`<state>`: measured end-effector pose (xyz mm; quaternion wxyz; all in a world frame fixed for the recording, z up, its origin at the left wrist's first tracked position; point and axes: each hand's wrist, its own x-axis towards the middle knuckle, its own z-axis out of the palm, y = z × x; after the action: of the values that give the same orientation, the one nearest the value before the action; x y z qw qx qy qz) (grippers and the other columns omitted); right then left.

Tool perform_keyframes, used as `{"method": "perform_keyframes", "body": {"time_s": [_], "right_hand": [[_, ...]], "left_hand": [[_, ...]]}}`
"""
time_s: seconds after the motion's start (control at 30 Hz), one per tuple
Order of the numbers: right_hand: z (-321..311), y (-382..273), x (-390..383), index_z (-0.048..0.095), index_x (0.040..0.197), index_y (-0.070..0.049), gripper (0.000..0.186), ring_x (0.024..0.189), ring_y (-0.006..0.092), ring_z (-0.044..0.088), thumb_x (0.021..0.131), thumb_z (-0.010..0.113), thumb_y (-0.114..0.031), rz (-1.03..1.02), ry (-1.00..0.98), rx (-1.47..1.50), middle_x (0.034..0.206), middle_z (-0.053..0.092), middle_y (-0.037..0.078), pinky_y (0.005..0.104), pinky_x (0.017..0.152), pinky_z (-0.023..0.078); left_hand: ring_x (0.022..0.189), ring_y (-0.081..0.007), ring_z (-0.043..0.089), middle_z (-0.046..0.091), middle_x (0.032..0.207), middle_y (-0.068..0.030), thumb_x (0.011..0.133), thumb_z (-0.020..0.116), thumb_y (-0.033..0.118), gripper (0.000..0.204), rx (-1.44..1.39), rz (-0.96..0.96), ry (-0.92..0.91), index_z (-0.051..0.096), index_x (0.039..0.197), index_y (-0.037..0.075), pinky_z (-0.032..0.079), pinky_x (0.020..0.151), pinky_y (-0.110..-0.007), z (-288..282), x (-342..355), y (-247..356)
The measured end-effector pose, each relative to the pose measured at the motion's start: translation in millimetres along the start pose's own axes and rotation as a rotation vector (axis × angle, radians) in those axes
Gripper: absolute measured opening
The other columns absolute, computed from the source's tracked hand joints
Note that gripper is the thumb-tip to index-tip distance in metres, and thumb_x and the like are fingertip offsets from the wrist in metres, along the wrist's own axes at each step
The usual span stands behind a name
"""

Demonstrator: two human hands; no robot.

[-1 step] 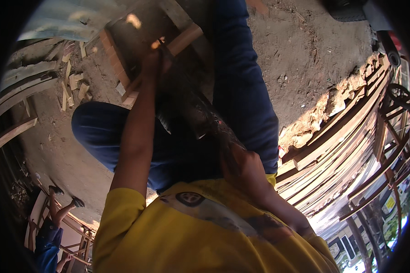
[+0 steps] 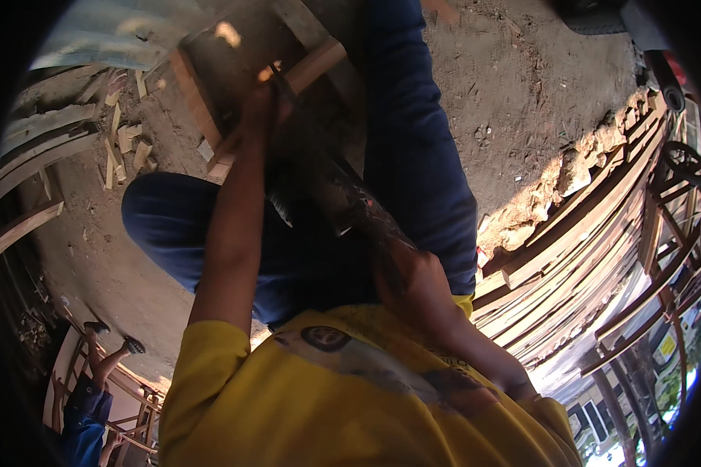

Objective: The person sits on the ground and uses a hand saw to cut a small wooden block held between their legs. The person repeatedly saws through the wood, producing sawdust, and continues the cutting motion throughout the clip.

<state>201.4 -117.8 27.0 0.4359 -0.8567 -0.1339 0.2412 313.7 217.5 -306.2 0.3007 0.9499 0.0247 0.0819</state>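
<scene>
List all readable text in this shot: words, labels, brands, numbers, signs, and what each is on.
No text I can quote.
Yellow shirt: printed picture on the front, with faint marks that may be lettering; too small and creased to read.
Long dark tool in the right hand: small reddish marks, too blurred to tell if they are text.
Yellow patch in the right background: too small to tell.

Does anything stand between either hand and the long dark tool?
Nothing visible: the right hand grips the near end of the long dark tool. The left hand is by its far end, near a wooden bar; shadow hides whether it touches the tool.
</scene>
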Motion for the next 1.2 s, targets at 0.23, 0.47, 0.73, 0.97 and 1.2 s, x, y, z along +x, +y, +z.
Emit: {"method": "perform_keyframes", "body": {"time_s": [0.23,0.47,0.73,0.97,1.2], "right_hand": [[12,9,26,0.060,0.092,0.002,0.015,0.070,0.0416,0.063,0.081,0.062,-0.008,0.043,-0.080,-0.141,0.079,0.062,0.027,0.0474,0.060,0.052],[17,9,54,0.061,0.097,0.000,0.018,0.071,0.0418,0.062,0.081,0.064,-0.007,0.014,-0.104,-0.137,0.080,0.063,0.025,0.0466,0.059,0.052],[9,6,31,0.060,0.096,0.000,0.020,0.073,0.0430,0.062,0.079,0.065,-0.008,0.026,-0.080,-0.047,0.075,0.062,0.025,0.0472,0.058,0.051],[-5,0,8,0.060,0.095,0.001,0.020,0.072,0.0434,0.062,0.079,0.066,-0.010,0.031,-0.057,-0.056,0.073,0.062,0.025,0.0472,0.060,0.051],[18,4,59,0.061,0.094,0.000,0.018,0.072,0.0424,0.062,0.080,0.065,-0.010,0.113,-0.148,-0.116,0.076,0.063,0.024,0.0458,0.060,0.052]], "left_hand": [[0.081,-0.0354,0.067,0.068,0.090,-0.0143,0.077,0.070,0.026,0.053,0.095,-0.022,-0.066,0.049,0.123,0.010,0.054,0.067,-0.046,4,3,0],[0.083,-0.0353,0.067,0.068,0.091,-0.0149,0.077,0.071,0.027,0.054,0.144,-0.040,-0.089,0.049,0.124,0.012,0.054,0.069,-0.047,-10,3,16],[0.084,-0.0365,0.066,0.068,0.091,-0.0138,0.075,0.072,0.027,0.052,0.191,-0.131,-0.192,0.050,0.120,0.013,0.054,0.070,-0.047,-14,10,24],[0.087,-0.0374,0.066,0.067,0.093,-0.0153,0.074,0.073,0.023,0.059,0.236,-0.090,-0.196,0.046,0.126,0.015,0.054,0.070,-0.047,-20,3,28],[0.088,-0.0364,0.066,0.067,0.096,-0.0156,0.079,0.068,0.024,0.048,0.089,-0.033,-0.093,0.051,0.122,0.012,0.053,0.071,-0.047,-21,7,34]]}}
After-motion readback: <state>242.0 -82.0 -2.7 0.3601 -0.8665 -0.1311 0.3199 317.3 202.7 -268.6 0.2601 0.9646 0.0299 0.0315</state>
